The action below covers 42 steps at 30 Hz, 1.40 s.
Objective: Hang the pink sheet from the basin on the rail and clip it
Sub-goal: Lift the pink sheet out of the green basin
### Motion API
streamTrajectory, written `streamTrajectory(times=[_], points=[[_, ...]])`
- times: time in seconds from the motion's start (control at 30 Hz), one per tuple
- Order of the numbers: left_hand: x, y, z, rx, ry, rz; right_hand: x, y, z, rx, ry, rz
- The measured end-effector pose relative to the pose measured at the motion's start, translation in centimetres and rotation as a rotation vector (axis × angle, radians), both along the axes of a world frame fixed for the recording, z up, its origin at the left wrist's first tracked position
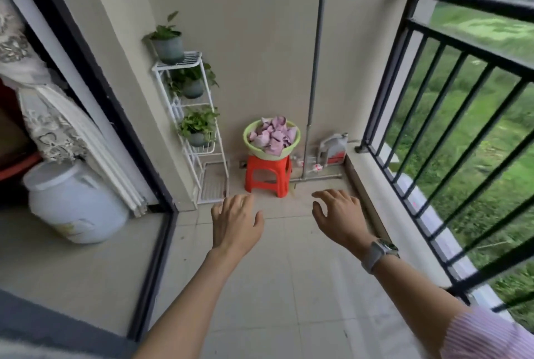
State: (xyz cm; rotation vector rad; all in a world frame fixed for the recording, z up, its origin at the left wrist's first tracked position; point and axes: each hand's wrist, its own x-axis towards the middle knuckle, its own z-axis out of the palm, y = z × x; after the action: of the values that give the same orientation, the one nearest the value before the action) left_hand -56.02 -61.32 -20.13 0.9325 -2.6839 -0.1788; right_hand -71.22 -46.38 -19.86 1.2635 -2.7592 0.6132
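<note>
With your left hand point(235, 218) and right hand point(339, 215) spread wide and empty, you are at the reaching step, so advance to the pink sheet point(273, 135) bunched in the green basin point(251, 147) on the red stool point(267, 175), keeping clear of the plant rack point(192, 127) at left and the black railing point(450, 115) at right.

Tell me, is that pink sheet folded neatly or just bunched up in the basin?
Bunched up. The pink sheet sits in a crumpled heap filling the green basin, with creases and peaks showing, no flat folds.
</note>
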Motion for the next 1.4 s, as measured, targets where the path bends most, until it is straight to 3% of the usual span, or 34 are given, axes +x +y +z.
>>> streamTrajectory(times=[0.27, 0.53, 0.83, 0.93, 1.13, 1.4], points=[[-12.7, -15.1, -4.1, 0.092, -0.124, 0.047, -13.2, -14.5, -4.8, 0.009, -0.057, -0.002], [-29.9, -34.4, -2.5, 0.072, 0.006, -0.016, -28.4, -31.9, -3.1, -0.016, -0.100, -0.068], [-43.4, -44.8, -8.9, 0.349, 0.045, 0.011, -42.0, -43.1, -8.1, 0.143, -0.263, -0.115], [-46.7, -49.0, -11.3, 0.352, -0.015, 0.049, -46.6, -47.5, -10.4, 0.149, -0.282, -0.119], [-56.4, -57.4, -18.9, 0.469, -0.091, 0.080, -56.4, -57.1, -19.3, 0.268, -0.415, -0.069], [-62.4, -64.2, -31.7, 0.599, -0.214, -0.003, -61.2, -65.3, -33.7, 0.574, -0.460, 0.146]])
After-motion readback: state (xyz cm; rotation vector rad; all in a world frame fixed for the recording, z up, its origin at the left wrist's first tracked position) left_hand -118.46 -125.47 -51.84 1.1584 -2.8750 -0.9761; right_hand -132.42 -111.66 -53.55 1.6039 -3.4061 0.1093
